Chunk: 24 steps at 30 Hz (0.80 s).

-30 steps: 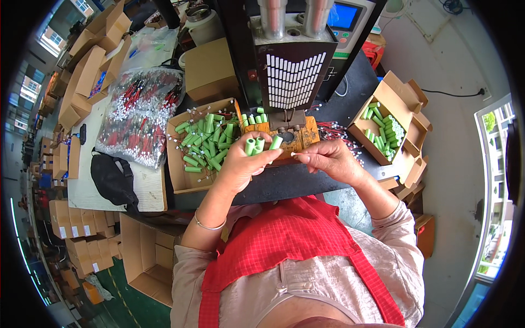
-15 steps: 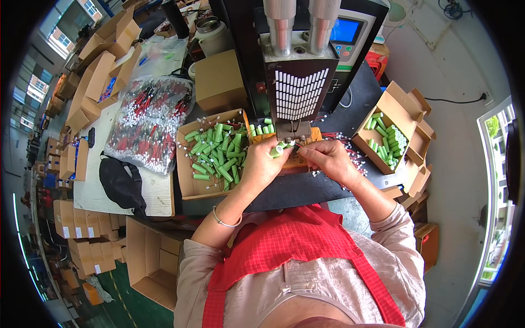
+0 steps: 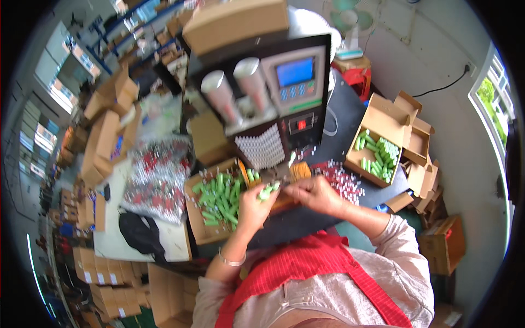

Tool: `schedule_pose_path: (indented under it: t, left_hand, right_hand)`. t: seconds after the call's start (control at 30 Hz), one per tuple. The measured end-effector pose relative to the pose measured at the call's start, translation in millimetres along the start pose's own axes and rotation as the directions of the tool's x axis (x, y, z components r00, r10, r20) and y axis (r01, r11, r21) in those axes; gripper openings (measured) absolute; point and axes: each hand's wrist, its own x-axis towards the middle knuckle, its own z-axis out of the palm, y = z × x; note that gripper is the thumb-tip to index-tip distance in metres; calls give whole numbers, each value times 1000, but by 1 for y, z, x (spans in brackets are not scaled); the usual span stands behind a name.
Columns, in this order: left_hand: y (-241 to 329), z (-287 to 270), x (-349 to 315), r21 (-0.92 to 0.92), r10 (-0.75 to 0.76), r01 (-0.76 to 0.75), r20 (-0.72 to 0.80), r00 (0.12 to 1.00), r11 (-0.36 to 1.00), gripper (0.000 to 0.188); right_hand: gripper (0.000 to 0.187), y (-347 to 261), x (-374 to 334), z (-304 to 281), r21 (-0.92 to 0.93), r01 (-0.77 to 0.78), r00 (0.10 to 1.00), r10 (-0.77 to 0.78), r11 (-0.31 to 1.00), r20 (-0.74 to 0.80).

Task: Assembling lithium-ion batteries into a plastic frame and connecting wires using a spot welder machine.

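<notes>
My left hand (image 3: 255, 209) is closed round a few green cylindrical battery cells (image 3: 266, 193), their pale ends pointing up. My right hand (image 3: 316, 194) is beside it, fingers pinched together just under the working head of a spot welder (image 3: 298, 101). What those fingers hold is too small and blurred to make out. A cardboard box of loose green cells with thin leads (image 3: 219, 199) lies left of my left hand. Red and white wire leads with small white connectors (image 3: 340, 181) are spread on the dark bench to the right of my right hand.
An open carton with rows of green cells (image 3: 377, 158) stands at the right. At the left, a clear bag of wire leads (image 3: 156, 180) and a black pouch (image 3: 139, 234) lie on a white board. Cartons (image 3: 109, 273) are stacked at lower left; a fan (image 3: 350, 24) stands behind.
The whole view has tilted and shifted upward, showing more of the welder's top and screen. Both hands remain at the welder's head, with the cells still in my left hand.
</notes>
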Motion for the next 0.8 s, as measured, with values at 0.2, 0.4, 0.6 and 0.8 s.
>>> schedule_pose_path:
  t: [0.2, 0.4, 0.6, 0.8]
  left_hand:
    - [-16, -62, -5, 35, -285, 308, -291, 913, 951, 26]
    - [-18, -111, -31, -728, -459, 236, -120, 881, 644, 43]
    - [7, -21, -58, -729, -459, 639, 494, 739, 246, 35]
    - [-1, 34, -69, -274, -463, 832, 726, 508, 482, 24]
  right_hand:
    - [21, 13, -15, -30, 231, -7, 1000, 14, 973, -27]
    - [18, 26, -13, -124, 301, -85, 864, 221, 950, -452]
    - [13, 78, -25, -137, -404, 28, 949, -151, 914, -276]
    - [9, 82, -30, -100, -845, -114, 991, 124, 522, -57]
